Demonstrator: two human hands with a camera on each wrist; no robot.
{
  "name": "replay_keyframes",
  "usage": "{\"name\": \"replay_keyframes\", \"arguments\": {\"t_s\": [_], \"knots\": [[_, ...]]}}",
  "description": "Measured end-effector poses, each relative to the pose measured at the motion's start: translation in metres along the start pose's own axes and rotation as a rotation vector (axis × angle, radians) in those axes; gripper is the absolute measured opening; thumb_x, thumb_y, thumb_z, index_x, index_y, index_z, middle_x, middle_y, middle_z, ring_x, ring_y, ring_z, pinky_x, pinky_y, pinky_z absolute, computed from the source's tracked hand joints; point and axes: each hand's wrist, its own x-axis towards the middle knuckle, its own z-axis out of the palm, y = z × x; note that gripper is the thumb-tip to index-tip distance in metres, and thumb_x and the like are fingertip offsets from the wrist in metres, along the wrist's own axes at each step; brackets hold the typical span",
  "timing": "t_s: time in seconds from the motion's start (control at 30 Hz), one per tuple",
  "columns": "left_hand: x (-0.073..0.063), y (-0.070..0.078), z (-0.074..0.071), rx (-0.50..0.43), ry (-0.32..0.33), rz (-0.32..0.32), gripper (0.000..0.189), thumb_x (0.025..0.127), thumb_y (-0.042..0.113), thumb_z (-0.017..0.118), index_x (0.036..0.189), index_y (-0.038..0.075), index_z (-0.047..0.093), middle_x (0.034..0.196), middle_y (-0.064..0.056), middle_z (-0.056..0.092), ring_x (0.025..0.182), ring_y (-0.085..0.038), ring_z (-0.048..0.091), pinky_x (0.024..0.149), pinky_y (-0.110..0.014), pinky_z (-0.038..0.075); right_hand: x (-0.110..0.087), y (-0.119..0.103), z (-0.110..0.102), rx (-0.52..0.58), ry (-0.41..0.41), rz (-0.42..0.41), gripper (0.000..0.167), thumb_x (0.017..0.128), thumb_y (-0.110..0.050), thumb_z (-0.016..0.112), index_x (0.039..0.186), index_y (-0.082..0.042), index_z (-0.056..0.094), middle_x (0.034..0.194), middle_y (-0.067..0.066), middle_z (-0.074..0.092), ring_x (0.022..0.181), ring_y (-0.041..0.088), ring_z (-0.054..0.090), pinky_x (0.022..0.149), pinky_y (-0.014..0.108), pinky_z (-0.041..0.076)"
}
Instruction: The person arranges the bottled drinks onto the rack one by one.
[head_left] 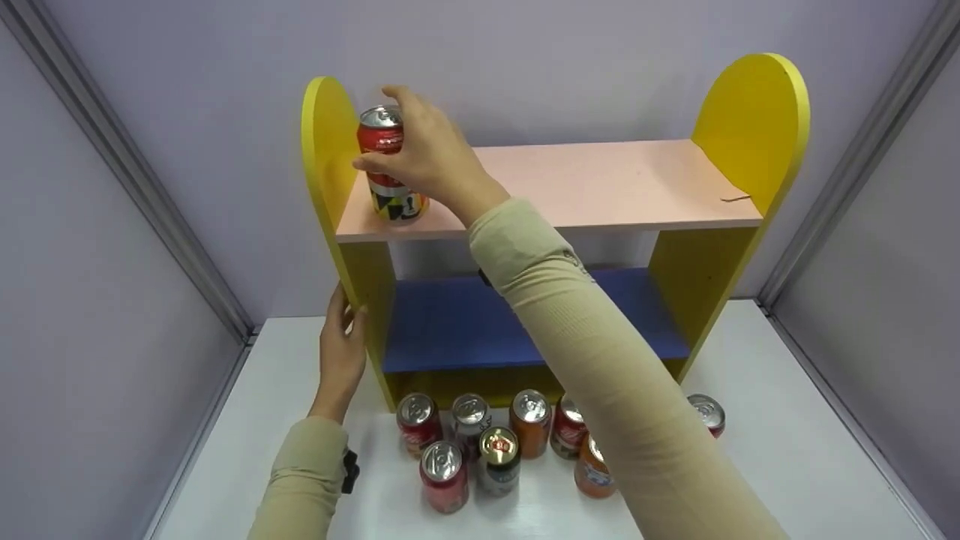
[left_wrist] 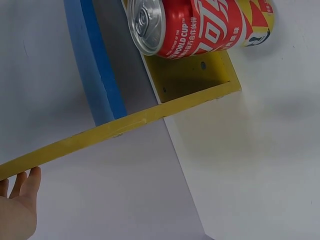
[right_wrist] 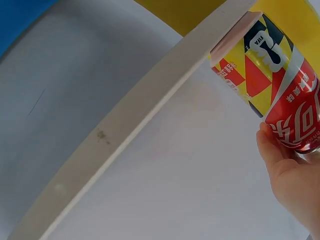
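Note:
At the left end of the pink top board point(head_left: 585, 184), my right hand point(head_left: 431, 150) grips a red and yellow soda can point(head_left: 394, 202). The can is upright, its base at the board, near the yellow end panel point(head_left: 330, 142). In the right wrist view, the thumb of the right hand point(right_wrist: 297, 187) lies along the red part of the soda can point(right_wrist: 272, 70). My left hand point(head_left: 343, 360) touches the outer side of the shelf's left panel lower down. Its fingers look extended against the panel's edge in the left wrist view.
Several soda cans, among them a pink-red can point(head_left: 445, 487) and a gold-topped can point(head_left: 499, 472), stand on the white table point(head_left: 540, 517) before the shelf. My right forearm hides part of the row. A blue middle board point(head_left: 457, 322) spans the shelf. A thin dark strip point(head_left: 735, 199) lies top right.

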Motion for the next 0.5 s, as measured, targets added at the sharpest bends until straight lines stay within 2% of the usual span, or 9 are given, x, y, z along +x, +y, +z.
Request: {"name": "replay_keyframes", "arguments": {"t_s": [0.13,0.23,0.37,0.5], "knots": [[0.0,0.001,0.001,0.001,-0.004,-0.012,0.057,0.107,0.017,0.044,0.159,0.019,0.02,0.159,-0.011,0.029,0.142,-0.035,0.034,0.109,-0.046,0.04,-0.008,0.002,0.0,-0.021,0.049,0.003,0.085,0.09,-0.054,0.066,0.154,-0.013,0.029,0.141,0.006,0.049,0.123,0.016,0.052,0.101,0.022,0.044],[0.0,0.002,0.002,-0.002,-0.009,-0.009,0.058,0.107,0.018,0.044,0.159,0.02,0.02,0.159,-0.011,0.029,0.142,-0.035,0.034,0.11,-0.047,0.04,-0.016,0.004,0.0,-0.031,0.109,-0.032,0.079,0.092,-0.054,0.062,0.152,-0.011,0.034,0.136,0.007,0.052,0.12,0.016,0.054,0.1,0.022,0.045],[0.0,0.002,0.002,-0.001,-0.013,0.001,0.057,0.107,0.018,0.044,0.159,0.019,0.02,0.159,-0.012,0.03,0.142,-0.035,0.034,0.11,-0.047,0.04,-0.032,0.009,0.0,-0.045,0.207,-0.159,0.067,0.095,-0.046,0.063,0.145,-0.006,0.043,0.131,0.009,0.056,0.118,0.018,0.055,0.1,0.022,0.044],[0.0,0.001,0.001,-0.005,-0.009,0.009,0.057,0.107,0.016,0.044,0.159,0.017,0.021,0.158,-0.013,0.031,0.141,-0.036,0.034,0.11,-0.046,0.04,-0.053,0.017,0.001,-0.035,0.267,-0.293,0.059,0.096,-0.039,0.065,0.141,-0.004,0.048,0.132,0.011,0.056,0.122,0.02,0.053,0.105,0.022,0.039]]}}
